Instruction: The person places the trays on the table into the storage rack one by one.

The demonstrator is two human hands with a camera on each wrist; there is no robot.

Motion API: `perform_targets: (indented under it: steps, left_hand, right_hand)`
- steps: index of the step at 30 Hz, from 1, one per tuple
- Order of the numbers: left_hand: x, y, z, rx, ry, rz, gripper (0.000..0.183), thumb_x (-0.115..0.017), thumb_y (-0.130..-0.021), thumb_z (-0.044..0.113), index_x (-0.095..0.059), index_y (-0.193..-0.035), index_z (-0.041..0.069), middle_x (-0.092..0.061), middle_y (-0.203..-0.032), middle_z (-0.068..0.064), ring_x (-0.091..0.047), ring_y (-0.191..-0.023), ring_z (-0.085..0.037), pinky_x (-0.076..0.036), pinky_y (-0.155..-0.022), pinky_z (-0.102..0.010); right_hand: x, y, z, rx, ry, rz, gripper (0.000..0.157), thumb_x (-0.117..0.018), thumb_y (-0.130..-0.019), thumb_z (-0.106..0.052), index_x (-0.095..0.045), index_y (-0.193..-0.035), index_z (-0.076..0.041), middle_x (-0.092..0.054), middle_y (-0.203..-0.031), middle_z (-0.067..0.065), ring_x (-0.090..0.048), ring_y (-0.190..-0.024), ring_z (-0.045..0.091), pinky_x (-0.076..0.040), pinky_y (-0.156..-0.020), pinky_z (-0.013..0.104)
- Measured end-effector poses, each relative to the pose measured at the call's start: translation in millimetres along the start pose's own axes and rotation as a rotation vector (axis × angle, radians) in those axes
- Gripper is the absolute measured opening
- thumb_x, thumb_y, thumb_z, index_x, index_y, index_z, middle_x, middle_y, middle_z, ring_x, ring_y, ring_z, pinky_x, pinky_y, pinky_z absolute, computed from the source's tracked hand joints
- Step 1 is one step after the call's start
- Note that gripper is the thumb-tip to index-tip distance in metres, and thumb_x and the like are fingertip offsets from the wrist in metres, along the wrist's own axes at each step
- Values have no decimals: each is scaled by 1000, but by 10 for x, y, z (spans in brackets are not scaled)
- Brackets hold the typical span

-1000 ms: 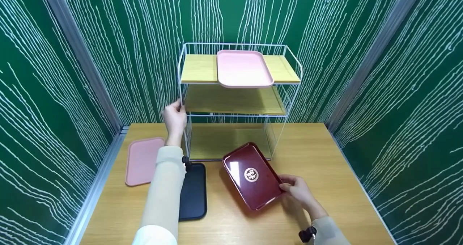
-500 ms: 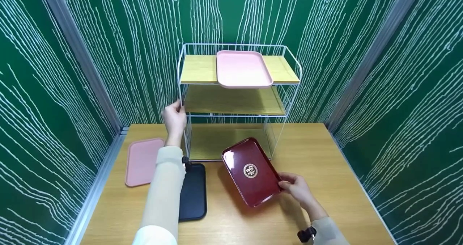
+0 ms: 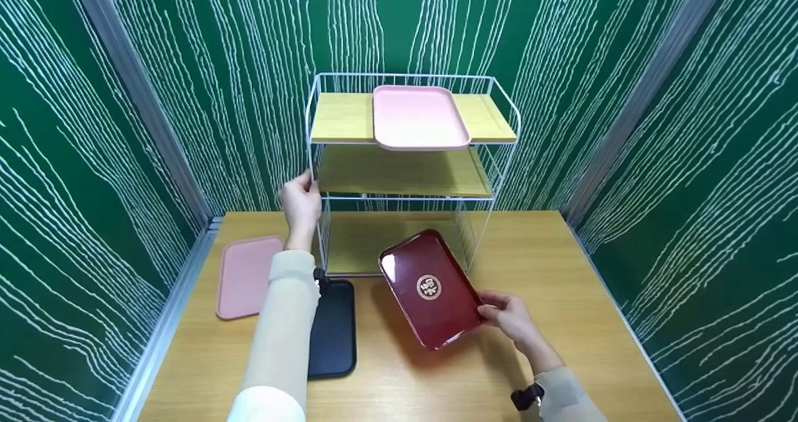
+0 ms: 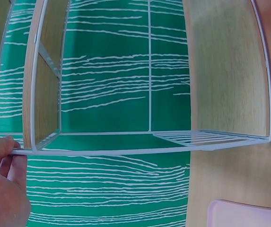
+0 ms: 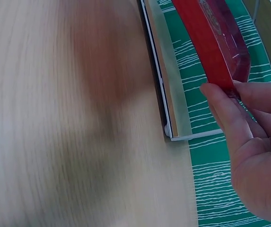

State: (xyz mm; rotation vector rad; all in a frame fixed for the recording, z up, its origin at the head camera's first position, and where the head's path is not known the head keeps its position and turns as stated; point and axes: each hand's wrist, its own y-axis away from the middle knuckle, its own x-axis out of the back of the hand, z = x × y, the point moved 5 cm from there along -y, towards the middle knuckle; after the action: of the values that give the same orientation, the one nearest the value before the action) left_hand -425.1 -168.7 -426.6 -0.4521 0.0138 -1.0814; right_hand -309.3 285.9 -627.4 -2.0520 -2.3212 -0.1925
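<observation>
My right hand pinches the right edge of a dark red tray bearing a round gold emblem. The tray is raised over the table, tilted, its far corner overlapping the lowest shelf in the head view. In the right wrist view, thumb and fingers grip the red rim. At the left side of a white wire rack with three wooden shelves, my left hand pinches the upright post beside the middle shelf. The left wrist view has that hand on the white wire frame.
A pink tray lies on the top shelf, jutting past its front edge. Another pink tray and a black tray lie on the table, partly behind the left sleeve. Green walls with white streaks enclose the table.
The red tray has risen slightly and shifted away from me and a little left, with my right hand moving along. My left hand has stayed on the rack post.
</observation>
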Motion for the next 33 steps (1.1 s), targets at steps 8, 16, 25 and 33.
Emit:
perform_targets:
  steps: [8,16,25,33]
  left_hand:
    - [7,-6,-11,-10,-3,0,33,-64,-104,-3,-73,-136,3,-73,-131,-19,-71,-114,-30,-58,-100,-46]
    - [-11,-18,-18,-13,-5,11,34,-64,-104,-3,-72,-137,4,-72,-134,-19,-71,-118,-30,-58,-100,-45]
    - [-1,-11,-15,-20,-41,30,32,-66,-103,-3,-74,-134,3,-74,-129,-19,-71,-116,-30,-58,-100,-46]
    - [-3,-25,-16,-9,-27,25,30,-65,-104,-2,-75,-132,1,-76,-126,-17,-72,-113,-29,-59,-97,-45]
  right_hand:
    - [-22,-12,-64,9,-35,-27,45,-65,-99,7,-57,-141,18,-67,-133,33,-75,-98,21,-64,-85,33]
    - [-37,-45,-131,36,-47,-55,45,-66,-99,6,-56,-141,19,-69,-130,32,-76,-99,21,-63,-87,35]
    - [-86,-17,-297,62,-62,-83,46,-67,-99,5,-55,-141,20,-66,-133,34,-76,-99,19,-63,-88,35]
    - [-97,-38,-402,83,-67,-80,46,-67,-100,5,-55,-142,19,-65,-135,34,-76,-101,19,-63,-89,35]
